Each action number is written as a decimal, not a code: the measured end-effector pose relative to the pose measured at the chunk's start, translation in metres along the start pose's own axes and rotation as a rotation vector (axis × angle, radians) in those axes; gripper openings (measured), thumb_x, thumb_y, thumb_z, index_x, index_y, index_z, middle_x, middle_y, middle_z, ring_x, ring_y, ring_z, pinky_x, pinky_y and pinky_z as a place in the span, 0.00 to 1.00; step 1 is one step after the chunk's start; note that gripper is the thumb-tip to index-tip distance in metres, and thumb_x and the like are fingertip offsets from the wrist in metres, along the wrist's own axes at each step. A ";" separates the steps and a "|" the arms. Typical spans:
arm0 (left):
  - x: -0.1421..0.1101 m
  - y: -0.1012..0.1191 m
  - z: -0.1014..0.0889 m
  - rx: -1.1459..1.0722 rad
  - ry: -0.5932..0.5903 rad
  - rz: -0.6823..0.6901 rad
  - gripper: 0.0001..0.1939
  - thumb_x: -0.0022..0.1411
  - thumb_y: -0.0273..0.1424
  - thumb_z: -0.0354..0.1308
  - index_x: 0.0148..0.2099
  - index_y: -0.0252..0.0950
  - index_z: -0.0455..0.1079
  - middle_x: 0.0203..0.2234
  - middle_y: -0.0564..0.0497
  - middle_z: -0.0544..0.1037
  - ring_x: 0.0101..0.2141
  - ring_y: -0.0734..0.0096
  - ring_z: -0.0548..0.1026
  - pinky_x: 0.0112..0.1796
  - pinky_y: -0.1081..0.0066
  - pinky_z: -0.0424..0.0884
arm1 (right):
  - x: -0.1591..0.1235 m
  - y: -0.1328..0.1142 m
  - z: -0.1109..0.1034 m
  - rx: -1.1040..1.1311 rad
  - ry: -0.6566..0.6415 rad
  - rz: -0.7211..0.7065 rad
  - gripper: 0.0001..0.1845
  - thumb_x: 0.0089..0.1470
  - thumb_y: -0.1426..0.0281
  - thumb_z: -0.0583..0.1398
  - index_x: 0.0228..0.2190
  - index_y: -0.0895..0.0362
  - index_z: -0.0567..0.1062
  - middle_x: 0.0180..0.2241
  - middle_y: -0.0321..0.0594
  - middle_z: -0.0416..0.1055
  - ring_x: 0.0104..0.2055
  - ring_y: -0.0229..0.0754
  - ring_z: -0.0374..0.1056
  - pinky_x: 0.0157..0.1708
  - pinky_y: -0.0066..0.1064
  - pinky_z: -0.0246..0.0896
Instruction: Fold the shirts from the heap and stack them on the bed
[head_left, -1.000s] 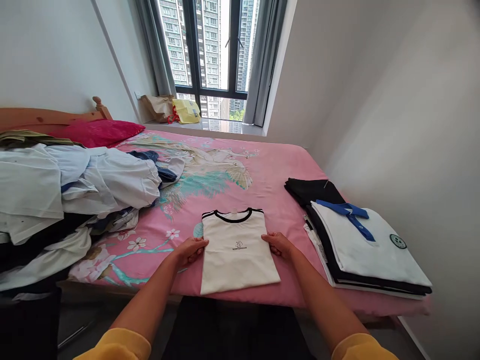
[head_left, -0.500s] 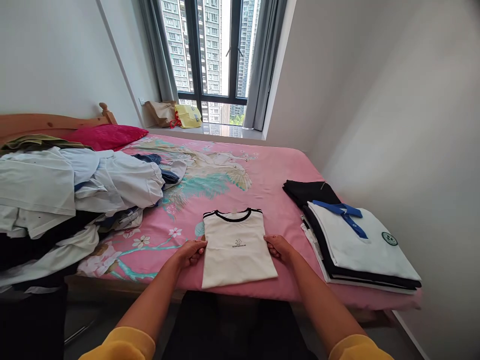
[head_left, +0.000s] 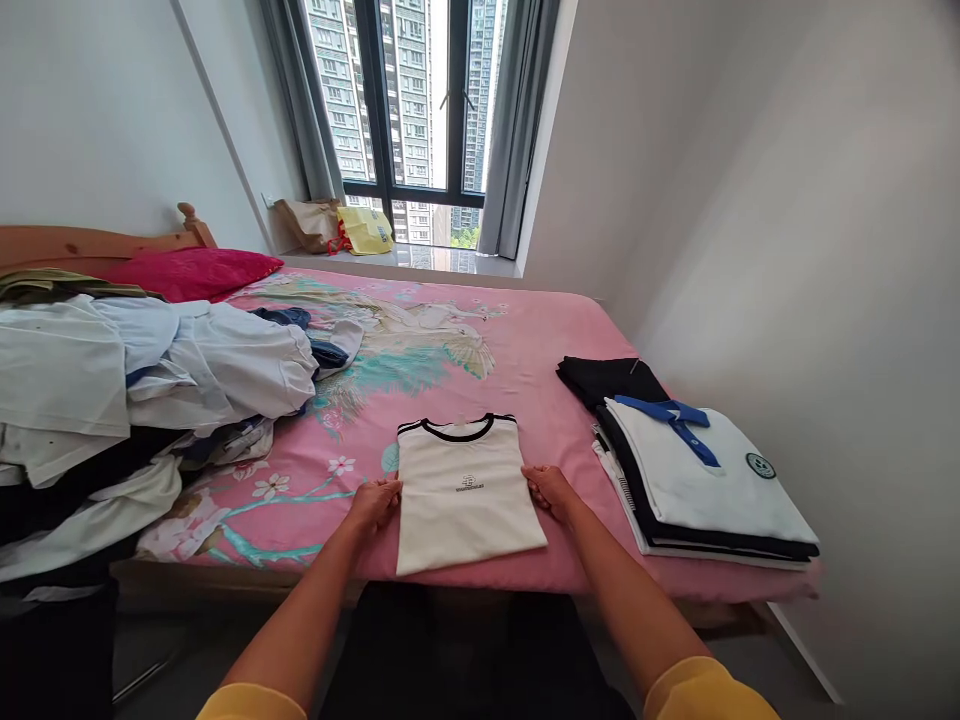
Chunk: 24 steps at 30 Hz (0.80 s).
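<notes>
A folded cream T-shirt (head_left: pixel 466 520) with a black collar and a small printed logo lies flat near the bed's front edge. My left hand (head_left: pixel 377 503) pinches its left side, the fingers closed at the fabric's edge. On the opposite side, my right hand (head_left: pixel 550 490) grips the right edge in the same way, fingers curled. Both hands rest low, close to the bedspread. To the right is a stack of folded clothes, topped by a white polo shirt (head_left: pixel 720 500) with a blue collar and a round dark badge.
A heap of unfolded clothes (head_left: pixel 217 360) covers the bed's left side, beside a red pillow (head_left: pixel 195 272). Folded black clothing (head_left: pixel 611 378) lies behind the stack. The pink bedspread (head_left: pixel 525 330) reaches back toward the sill, where paper bags (head_left: pixel 309 224) stand. A wall rises at right.
The view has shifted slightly, so everything sits a little further left. Both hands keep their hold on the T-shirt's sides, and the shirt lies essentially as before.
</notes>
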<state>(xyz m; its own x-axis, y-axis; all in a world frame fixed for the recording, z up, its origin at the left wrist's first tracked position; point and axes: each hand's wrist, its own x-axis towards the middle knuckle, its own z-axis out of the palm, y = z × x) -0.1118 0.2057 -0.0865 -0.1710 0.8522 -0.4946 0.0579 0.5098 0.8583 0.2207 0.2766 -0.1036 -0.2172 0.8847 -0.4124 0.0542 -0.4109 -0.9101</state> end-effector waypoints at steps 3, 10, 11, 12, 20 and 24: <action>-0.004 -0.002 -0.004 -0.022 -0.069 -0.005 0.20 0.48 0.46 0.55 0.19 0.38 0.53 0.09 0.62 0.52 0.10 0.85 0.44 0.14 0.77 0.38 | -0.002 -0.002 -0.003 -0.016 -0.045 0.020 0.17 0.46 0.57 0.58 0.20 0.54 0.58 0.12 0.25 0.54 0.11 0.27 0.42 0.09 0.23 0.33; -0.014 -0.007 -0.007 -0.031 -0.141 0.009 0.21 0.44 0.47 0.59 0.23 0.38 0.55 0.10 0.63 0.56 0.10 0.86 0.45 0.14 0.77 0.38 | -0.007 0.004 -0.004 -0.065 -0.103 0.045 0.20 0.46 0.57 0.59 0.17 0.54 0.56 0.10 0.24 0.50 0.10 0.26 0.41 0.09 0.23 0.32; -0.016 -0.008 -0.005 -0.030 -0.127 0.019 0.21 0.45 0.48 0.59 0.23 0.38 0.54 0.10 0.64 0.54 0.10 0.86 0.45 0.14 0.77 0.38 | -0.009 0.005 -0.004 -0.070 -0.094 0.036 0.21 0.47 0.57 0.59 0.17 0.54 0.56 0.10 0.24 0.50 0.09 0.26 0.41 0.09 0.23 0.32; -0.017 -0.009 -0.004 -0.027 -0.117 0.025 0.22 0.46 0.49 0.58 0.22 0.38 0.53 0.09 0.64 0.53 0.10 0.85 0.45 0.14 0.76 0.38 | -0.010 0.006 -0.003 -0.077 -0.088 0.032 0.22 0.47 0.56 0.59 0.17 0.54 0.55 0.10 0.24 0.50 0.09 0.26 0.42 0.09 0.23 0.32; -0.031 -0.014 0.000 0.075 -0.129 -0.009 0.26 0.44 0.53 0.59 0.19 0.38 0.53 0.08 0.62 0.52 0.09 0.84 0.47 0.14 0.74 0.38 | -0.033 0.011 -0.004 -0.146 -0.118 0.038 0.21 0.47 0.55 0.60 0.17 0.54 0.57 0.10 0.24 0.51 0.09 0.27 0.43 0.09 0.24 0.34; -0.041 -0.017 0.004 0.123 -0.148 -0.013 0.27 0.45 0.54 0.59 0.19 0.38 0.53 0.09 0.61 0.52 0.11 0.84 0.46 0.15 0.73 0.38 | -0.048 0.013 -0.007 -0.181 -0.132 0.085 0.20 0.45 0.56 0.62 0.19 0.54 0.59 0.10 0.24 0.51 0.10 0.27 0.42 0.09 0.24 0.31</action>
<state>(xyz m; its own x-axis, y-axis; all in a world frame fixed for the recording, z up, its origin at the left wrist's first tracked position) -0.1022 0.1630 -0.0814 -0.0268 0.8489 -0.5279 0.1785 0.5237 0.8330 0.2381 0.2303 -0.0964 -0.3297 0.8071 -0.4898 0.2492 -0.4261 -0.8697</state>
